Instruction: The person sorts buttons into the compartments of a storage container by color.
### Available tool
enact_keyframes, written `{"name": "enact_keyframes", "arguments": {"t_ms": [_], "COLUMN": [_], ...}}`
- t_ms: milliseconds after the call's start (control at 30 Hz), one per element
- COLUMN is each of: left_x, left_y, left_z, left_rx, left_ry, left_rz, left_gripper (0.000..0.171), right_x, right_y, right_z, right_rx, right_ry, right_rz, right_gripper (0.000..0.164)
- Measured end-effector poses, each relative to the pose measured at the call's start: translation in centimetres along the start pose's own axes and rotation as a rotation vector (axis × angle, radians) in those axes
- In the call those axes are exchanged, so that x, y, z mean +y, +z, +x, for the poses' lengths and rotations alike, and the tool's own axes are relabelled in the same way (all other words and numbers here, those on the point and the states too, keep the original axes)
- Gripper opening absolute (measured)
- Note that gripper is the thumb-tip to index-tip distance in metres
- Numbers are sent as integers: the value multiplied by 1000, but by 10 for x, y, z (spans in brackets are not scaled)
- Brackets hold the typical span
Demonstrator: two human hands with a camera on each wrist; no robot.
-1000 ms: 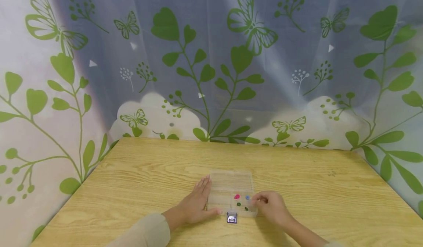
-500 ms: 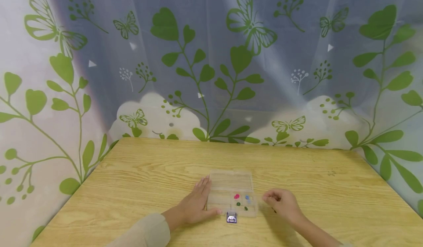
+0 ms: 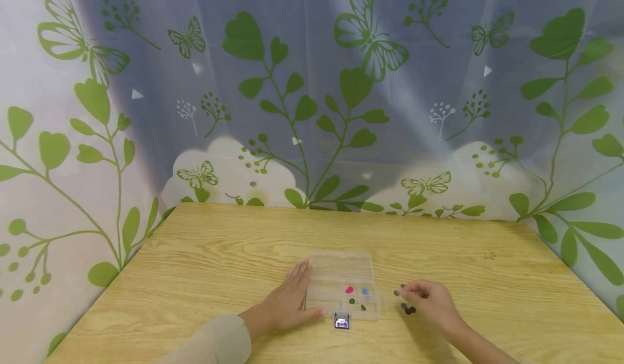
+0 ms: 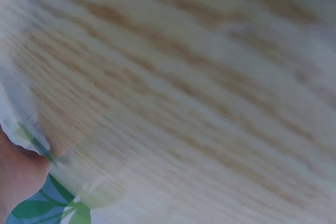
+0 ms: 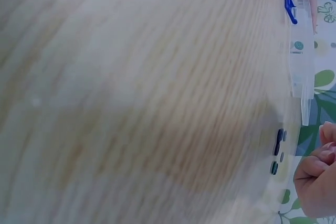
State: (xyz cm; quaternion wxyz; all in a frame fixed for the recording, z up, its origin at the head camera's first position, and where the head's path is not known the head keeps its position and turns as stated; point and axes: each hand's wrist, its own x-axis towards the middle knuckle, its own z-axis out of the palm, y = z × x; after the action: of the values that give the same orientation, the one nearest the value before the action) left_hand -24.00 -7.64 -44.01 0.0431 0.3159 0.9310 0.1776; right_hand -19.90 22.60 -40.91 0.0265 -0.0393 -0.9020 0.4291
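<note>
My left hand (image 3: 288,301) lies with straight fingers along the left side of a clear plastic box (image 3: 319,294), its thumb at the front edge. The box's lid (image 3: 341,266) is raised back. Small discs that look like buttons show in its right compartments: pink (image 3: 349,290), blue (image 3: 365,291) and dark green (image 3: 352,301). To the right of the box, my right hand (image 3: 434,303) hovers low with curled fingers. Several dark discs (image 3: 408,310) lie on the table below its fingertips, and others sit right by them. Whether the fingers pinch a disc is hidden.
A blue-edged latch (image 3: 342,321) hangs at the front of the box. The wood-grain table (image 3: 234,234) runs back to a curtain (image 3: 312,109) printed with leaves and butterflies. A small grey mark (image 3: 489,256) shows at the table's right side.
My right hand has moved right, away from the box. Dark discs now show on the table, where at most one was visible beneath the hand before. My left hand and the box have stayed put.
</note>
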Motion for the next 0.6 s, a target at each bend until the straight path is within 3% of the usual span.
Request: {"name": "enact_keyframes", "arguments": {"t_ms": [367,600], "left_x": [-1,0], "left_y": [1,-1], "left_z": [1,0], "left_rx": [-6,-5], "left_ry": [-6,-4], "left_rz": [2,1], "left_gripper": [93,93], "right_x": [10,17], "right_y": [-7,-10], "right_z": [1,2], "right_rx": [36,16], "right_ry": [6,21], "right_rz": [-49,-43], "right_gripper": [13,15]}}
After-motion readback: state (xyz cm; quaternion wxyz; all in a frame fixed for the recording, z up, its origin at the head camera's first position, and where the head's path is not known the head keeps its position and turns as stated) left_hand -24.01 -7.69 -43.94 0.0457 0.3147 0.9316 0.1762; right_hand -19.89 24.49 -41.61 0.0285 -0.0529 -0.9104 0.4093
